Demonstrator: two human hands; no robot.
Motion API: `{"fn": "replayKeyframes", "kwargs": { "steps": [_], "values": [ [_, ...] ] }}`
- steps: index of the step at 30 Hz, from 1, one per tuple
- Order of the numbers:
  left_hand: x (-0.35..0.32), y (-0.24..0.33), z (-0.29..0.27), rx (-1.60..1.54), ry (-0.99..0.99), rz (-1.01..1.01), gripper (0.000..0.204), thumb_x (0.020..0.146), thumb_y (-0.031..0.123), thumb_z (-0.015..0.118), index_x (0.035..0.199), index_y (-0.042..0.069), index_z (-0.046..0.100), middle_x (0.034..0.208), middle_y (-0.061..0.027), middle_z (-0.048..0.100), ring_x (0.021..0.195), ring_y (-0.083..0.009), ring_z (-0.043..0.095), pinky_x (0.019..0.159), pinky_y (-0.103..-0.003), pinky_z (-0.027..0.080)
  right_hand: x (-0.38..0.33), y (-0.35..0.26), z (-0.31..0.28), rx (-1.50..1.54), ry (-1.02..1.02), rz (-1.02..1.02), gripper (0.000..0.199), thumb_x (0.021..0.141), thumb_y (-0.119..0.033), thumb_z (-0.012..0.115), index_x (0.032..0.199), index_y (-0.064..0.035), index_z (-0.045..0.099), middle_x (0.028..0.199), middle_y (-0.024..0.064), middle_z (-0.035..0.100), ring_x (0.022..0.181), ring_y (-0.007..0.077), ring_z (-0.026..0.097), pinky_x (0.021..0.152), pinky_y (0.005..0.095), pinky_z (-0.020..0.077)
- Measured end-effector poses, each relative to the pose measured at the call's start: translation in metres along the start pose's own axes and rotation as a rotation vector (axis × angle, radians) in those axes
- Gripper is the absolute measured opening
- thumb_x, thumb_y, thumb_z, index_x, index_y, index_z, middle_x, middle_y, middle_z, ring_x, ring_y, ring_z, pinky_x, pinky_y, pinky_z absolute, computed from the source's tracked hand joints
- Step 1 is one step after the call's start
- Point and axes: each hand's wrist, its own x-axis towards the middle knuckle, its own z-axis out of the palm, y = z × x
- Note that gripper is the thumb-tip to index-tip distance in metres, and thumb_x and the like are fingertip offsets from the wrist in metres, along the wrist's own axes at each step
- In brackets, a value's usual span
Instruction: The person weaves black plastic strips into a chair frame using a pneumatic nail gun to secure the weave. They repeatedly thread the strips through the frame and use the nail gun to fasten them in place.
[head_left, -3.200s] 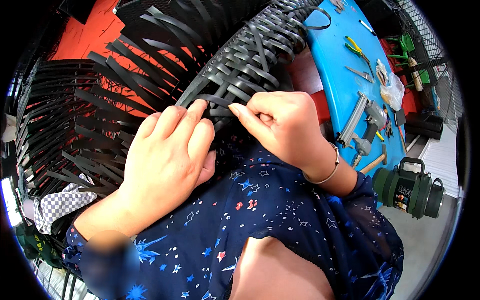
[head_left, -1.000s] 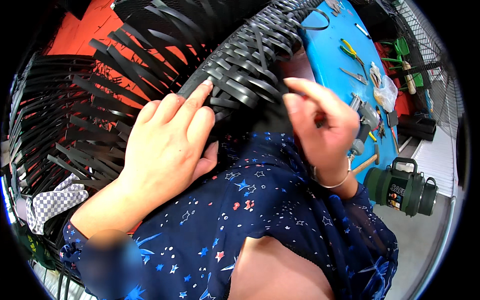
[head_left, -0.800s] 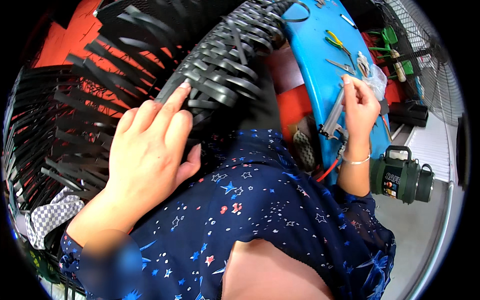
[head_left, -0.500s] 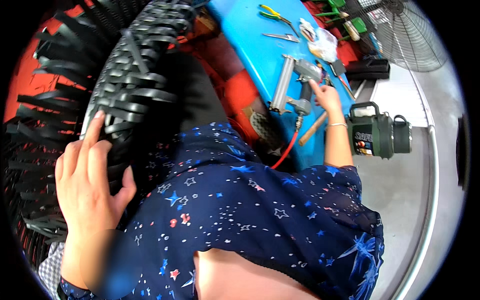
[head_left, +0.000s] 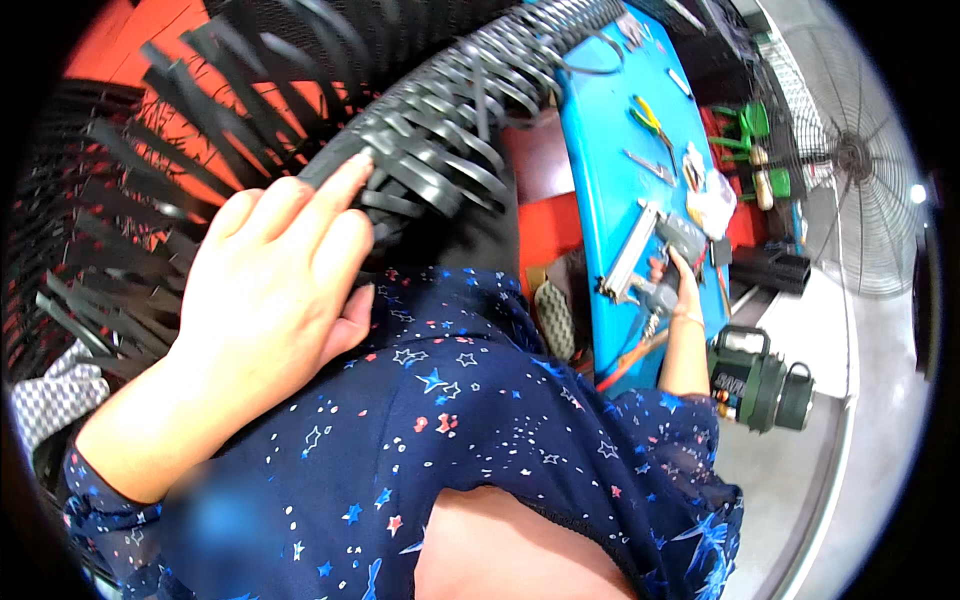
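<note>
A curved frame edge woven with glossy black strips [head_left: 440,165] runs from beside my left hand up to the top of the view. My left hand [head_left: 265,285] lies over its near part, index fingertip resting on the weave and thumb apart; nothing shows gripped in it. On the blue table, the fingers of my right hand [head_left: 686,290] wrap round the handle of a grey pneumatic staple gun [head_left: 630,252]. The gun lies tilted with its long silver magazine toward the left. A red air hose [head_left: 622,378] meets its lower end, beside a wooden-handled tool [head_left: 640,350].
Loose black strips [head_left: 190,170] fan out on the left over red. Yellow-green pliers [head_left: 648,118], a pointed metal tool [head_left: 652,166] and a clear plastic bag [head_left: 713,205] lie on the blue table [head_left: 600,130]. A dark green flask [head_left: 765,385] and a large fan [head_left: 855,155] stand right.
My right hand has gone from touching the staple gun with a fingertip to closing round its handle. My left hand stays on the weave; the whole view has shifted.
</note>
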Motion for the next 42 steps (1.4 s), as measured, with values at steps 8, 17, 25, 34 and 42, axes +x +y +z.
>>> {"fn": "replayKeyframes", "kwargs": {
  "steps": [8,17,25,34,42],
  "values": [
    [-0.011,-0.005,0.025,-0.057,0.083,-0.011,0.045,0.066,0.019,0.080,0.101,0.002,0.058,0.141,-0.0159,0.060,0.101,-0.0277,0.058,0.090,-0.039,0.047,-0.044,-0.050,0.052,-0.269,0.013,-0.080,0.023,0.094,-0.020,0.076,0.107,-0.0034,0.068,0.080,0.0068,0.068,0.072,0.0216,0.068,0.063,0.0351,0.0581],
    [-0.011,-0.005,0.033,-0.103,0.193,-0.009,0.038,0.064,0.015,0.077,0.096,0.003,0.060,0.137,-0.0185,0.062,0.099,-0.0269,0.058,0.086,-0.038,0.046,-0.227,-0.089,0.260,-0.689,-0.389,-0.507,0.046,0.088,-0.009,0.075,0.128,0.0081,0.061,0.067,0.0012,0.052,0.054,0.0113,0.052,0.053,0.0274,0.0457],
    [0.007,0.000,0.048,-0.111,0.231,0.001,0.036,0.067,0.016,0.075,0.097,0.004,0.060,0.135,-0.0189,0.064,0.097,-0.0259,0.058,0.084,-0.037,0.046,-0.279,-0.118,0.387,-1.227,-0.697,-0.507,0.045,0.084,-0.014,0.083,0.121,0.0035,0.066,0.087,0.0059,0.068,0.055,0.0080,0.055,0.050,0.0243,0.0452],
    [0.016,0.011,0.048,0.066,0.137,0.036,0.041,0.068,0.024,0.077,0.100,0.005,0.060,0.133,-0.0179,0.066,0.096,-0.0223,0.059,0.084,-0.034,0.046,-0.268,-0.121,0.414,-1.426,-0.737,-0.427,0.032,0.087,-0.021,0.082,0.106,0.0012,0.069,0.073,0.0008,0.066,0.054,0.0068,0.055,0.051,0.0234,0.0445],
    [0.019,0.011,0.052,0.041,0.206,0.033,0.040,0.068,0.022,0.076,0.099,0.004,0.059,0.132,-0.0184,0.066,0.095,-0.0228,0.059,0.083,-0.034,0.046,-0.265,-0.126,0.415,-1.453,-0.772,-0.429,0.028,0.087,-0.022,0.081,0.100,0.0003,0.070,0.073,0.0007,0.065,0.054,0.0075,0.056,0.051,0.0241,0.0446]
  ]
}}
